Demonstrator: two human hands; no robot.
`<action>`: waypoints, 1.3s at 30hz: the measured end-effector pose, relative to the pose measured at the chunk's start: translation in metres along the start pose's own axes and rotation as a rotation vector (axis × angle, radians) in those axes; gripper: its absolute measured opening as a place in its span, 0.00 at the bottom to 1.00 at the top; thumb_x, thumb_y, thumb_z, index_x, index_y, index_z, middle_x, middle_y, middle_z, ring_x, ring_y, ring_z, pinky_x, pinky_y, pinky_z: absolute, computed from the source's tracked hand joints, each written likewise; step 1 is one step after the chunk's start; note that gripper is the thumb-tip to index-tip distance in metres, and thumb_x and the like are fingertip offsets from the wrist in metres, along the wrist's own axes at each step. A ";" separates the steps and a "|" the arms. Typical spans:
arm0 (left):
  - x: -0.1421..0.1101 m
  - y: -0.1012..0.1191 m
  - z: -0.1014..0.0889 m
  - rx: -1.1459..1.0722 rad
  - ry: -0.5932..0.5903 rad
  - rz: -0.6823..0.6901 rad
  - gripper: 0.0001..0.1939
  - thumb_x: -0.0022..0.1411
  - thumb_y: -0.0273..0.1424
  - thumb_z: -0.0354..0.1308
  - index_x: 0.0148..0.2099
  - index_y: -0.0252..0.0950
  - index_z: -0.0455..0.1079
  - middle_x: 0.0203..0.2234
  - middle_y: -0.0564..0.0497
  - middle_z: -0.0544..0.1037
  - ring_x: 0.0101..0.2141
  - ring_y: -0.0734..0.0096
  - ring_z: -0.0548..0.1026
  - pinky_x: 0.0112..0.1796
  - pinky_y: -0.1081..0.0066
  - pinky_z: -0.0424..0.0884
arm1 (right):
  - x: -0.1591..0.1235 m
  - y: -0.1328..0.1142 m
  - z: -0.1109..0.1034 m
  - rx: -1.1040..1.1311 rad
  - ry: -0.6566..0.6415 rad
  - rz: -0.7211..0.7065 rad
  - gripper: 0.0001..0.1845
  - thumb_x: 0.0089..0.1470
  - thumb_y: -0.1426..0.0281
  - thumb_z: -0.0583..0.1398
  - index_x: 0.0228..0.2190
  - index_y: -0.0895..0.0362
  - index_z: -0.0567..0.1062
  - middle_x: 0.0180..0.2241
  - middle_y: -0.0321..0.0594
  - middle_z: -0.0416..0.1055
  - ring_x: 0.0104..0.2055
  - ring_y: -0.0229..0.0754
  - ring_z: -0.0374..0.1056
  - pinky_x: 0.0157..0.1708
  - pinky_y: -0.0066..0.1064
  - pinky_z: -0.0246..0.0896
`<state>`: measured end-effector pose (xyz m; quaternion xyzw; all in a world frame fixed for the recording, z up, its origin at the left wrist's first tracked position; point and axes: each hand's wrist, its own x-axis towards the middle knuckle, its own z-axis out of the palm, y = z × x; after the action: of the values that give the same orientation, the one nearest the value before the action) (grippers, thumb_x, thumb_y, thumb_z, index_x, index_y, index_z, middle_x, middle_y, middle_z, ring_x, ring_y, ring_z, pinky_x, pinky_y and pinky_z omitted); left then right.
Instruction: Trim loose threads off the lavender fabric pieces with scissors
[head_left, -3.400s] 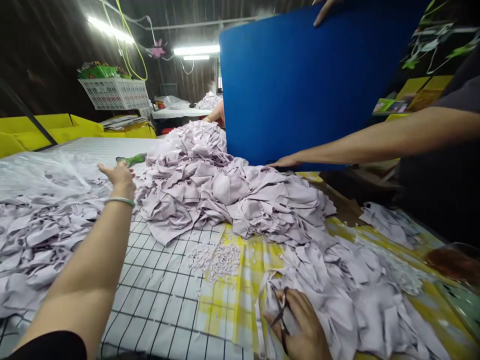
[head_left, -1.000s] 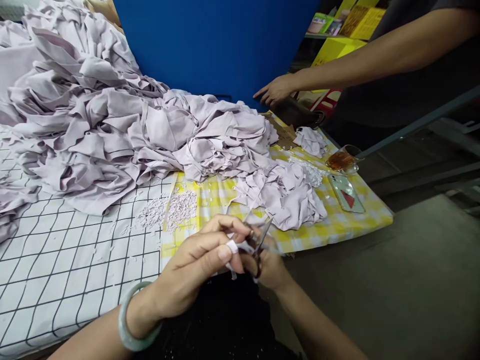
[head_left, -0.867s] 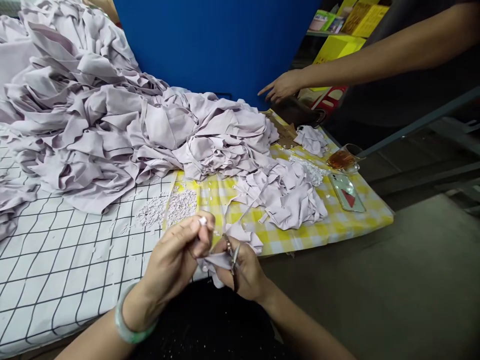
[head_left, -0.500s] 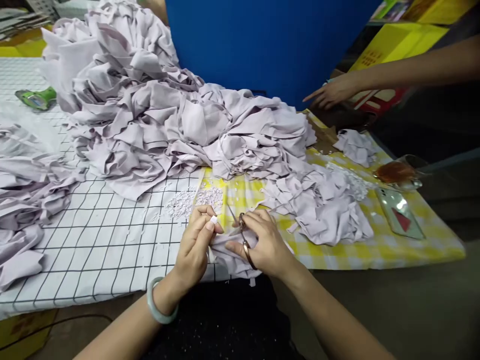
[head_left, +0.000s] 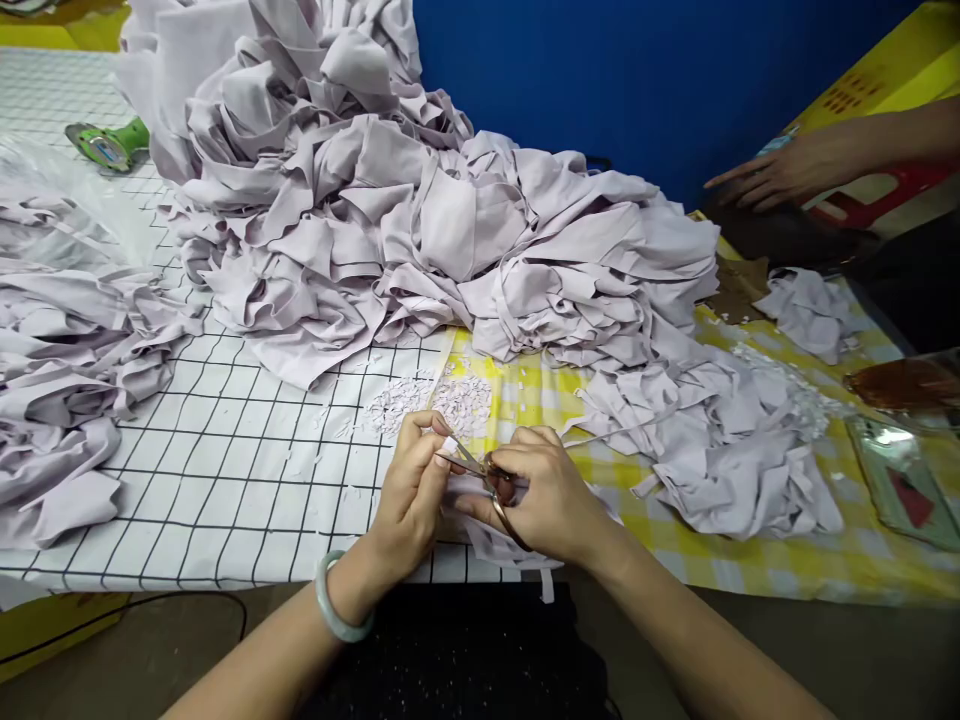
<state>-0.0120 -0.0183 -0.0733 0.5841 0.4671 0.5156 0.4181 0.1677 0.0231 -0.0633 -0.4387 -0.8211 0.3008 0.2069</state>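
Observation:
My left hand (head_left: 411, 492), a pale bracelet at its wrist, pinches a small white end of a pale lilac fabric piece (head_left: 514, 548) between thumb and fingers. The rest of that fabric hangs below my hands over the table's front edge, partly hidden by them. In my right hand (head_left: 553, 500) is a pair of small scissors (head_left: 472, 462), fingers through the handles. Their blades are apart and lie right at the pinched end. Just beyond my hands lies a scatter of tiny fabric snippets (head_left: 431, 400).
A large heap of lilac fabric (head_left: 442, 225) covers the table's middle; a smaller pile (head_left: 731, 440) lies right. More fabric (head_left: 67, 370) lies left, near a green tape dispenser (head_left: 111, 145). A phone (head_left: 904, 482) and a glass (head_left: 904, 385) are far right. Another person's hand (head_left: 795, 170) reaches in.
The scissors' blades have moved left to the white end pinched in my left hand and now stand apart around it. The view has shifted, so the table appears further right.

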 end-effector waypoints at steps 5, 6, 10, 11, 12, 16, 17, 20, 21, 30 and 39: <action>0.003 -0.001 0.001 -0.020 -0.007 -0.008 0.15 0.76 0.34 0.44 0.35 0.38 0.66 0.40 0.46 0.64 0.46 0.59 0.63 0.49 0.60 0.63 | 0.005 0.000 -0.002 0.001 -0.035 0.018 0.32 0.50 0.43 0.66 0.16 0.55 0.64 0.18 0.35 0.65 0.27 0.40 0.59 0.38 0.37 0.53; 0.003 -0.001 0.001 -0.021 -0.004 -0.006 0.15 0.75 0.34 0.45 0.35 0.38 0.66 0.39 0.46 0.64 0.46 0.59 0.63 0.49 0.60 0.63 | 0.006 0.000 -0.003 0.003 -0.041 0.021 0.32 0.50 0.43 0.66 0.16 0.55 0.65 0.17 0.35 0.65 0.27 0.40 0.59 0.38 0.37 0.53; 0.003 -0.001 0.002 -0.033 -0.012 -0.010 0.16 0.75 0.34 0.45 0.35 0.38 0.67 0.39 0.46 0.65 0.45 0.59 0.63 0.49 0.60 0.62 | 0.007 -0.001 -0.005 0.011 -0.055 0.033 0.32 0.50 0.43 0.66 0.16 0.55 0.65 0.17 0.35 0.65 0.27 0.40 0.60 0.38 0.38 0.52; 0.003 -0.001 0.002 -0.036 -0.016 -0.010 0.16 0.75 0.33 0.45 0.35 0.38 0.67 0.38 0.46 0.65 0.45 0.59 0.63 0.49 0.60 0.62 | 0.007 -0.001 -0.005 0.009 -0.057 0.037 0.32 0.50 0.43 0.66 0.15 0.55 0.65 0.17 0.34 0.65 0.27 0.40 0.60 0.38 0.38 0.52; 0.003 -0.001 0.002 -0.039 -0.020 -0.008 0.16 0.75 0.32 0.45 0.35 0.38 0.67 0.38 0.46 0.65 0.45 0.60 0.63 0.49 0.60 0.62 | 0.007 0.000 -0.005 0.007 -0.057 0.040 0.32 0.50 0.43 0.66 0.15 0.55 0.65 0.17 0.34 0.64 0.27 0.40 0.59 0.38 0.38 0.52; 0.003 -0.002 0.003 -0.032 -0.034 -0.002 0.15 0.76 0.32 0.44 0.35 0.38 0.66 0.39 0.47 0.65 0.46 0.61 0.63 0.49 0.61 0.62 | 0.007 0.001 -0.004 0.002 -0.052 0.043 0.32 0.51 0.44 0.66 0.15 0.55 0.64 0.17 0.34 0.63 0.26 0.39 0.59 0.38 0.37 0.52; 0.002 -0.003 0.003 -0.030 -0.035 -0.005 0.15 0.76 0.32 0.44 0.35 0.38 0.66 0.39 0.47 0.65 0.45 0.61 0.63 0.49 0.62 0.62 | 0.006 0.001 -0.004 0.000 -0.048 0.042 0.32 0.51 0.44 0.66 0.15 0.55 0.65 0.16 0.34 0.63 0.26 0.39 0.59 0.38 0.36 0.52; 0.003 -0.003 0.003 -0.025 -0.035 -0.029 0.16 0.76 0.33 0.44 0.35 0.37 0.66 0.39 0.46 0.65 0.45 0.60 0.63 0.48 0.61 0.63 | 0.007 0.003 -0.004 -0.008 -0.039 0.044 0.33 0.51 0.44 0.66 0.14 0.56 0.65 0.16 0.34 0.63 0.25 0.38 0.58 0.37 0.36 0.52; 0.004 -0.003 0.004 -0.023 -0.034 -0.034 0.16 0.76 0.33 0.44 0.35 0.37 0.66 0.39 0.46 0.65 0.45 0.60 0.63 0.48 0.61 0.63 | 0.007 0.004 -0.004 -0.014 -0.038 0.045 0.33 0.51 0.44 0.66 0.14 0.56 0.65 0.15 0.33 0.63 0.24 0.37 0.58 0.37 0.36 0.52; 0.016 -0.008 0.009 -0.006 -0.027 -0.046 0.18 0.76 0.37 0.44 0.34 0.38 0.65 0.38 0.46 0.64 0.43 0.61 0.63 0.46 0.63 0.63 | 0.009 0.017 -0.001 -0.111 0.024 0.070 0.34 0.50 0.41 0.65 0.12 0.55 0.67 0.14 0.34 0.60 0.23 0.37 0.55 0.33 0.34 0.50; 0.020 -0.016 0.004 -0.063 0.007 -0.159 0.20 0.75 0.39 0.47 0.32 0.36 0.68 0.42 0.44 0.65 0.46 0.59 0.64 0.46 0.63 0.63 | 0.026 0.035 -0.018 0.065 -0.059 0.309 0.31 0.45 0.42 0.68 0.17 0.54 0.65 0.18 0.32 0.60 0.22 0.37 0.56 0.25 0.30 0.50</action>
<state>-0.0091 0.0043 -0.0856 0.5299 0.4970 0.4975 0.4741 0.1850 0.0659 -0.0717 -0.5436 -0.7395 0.3684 0.1480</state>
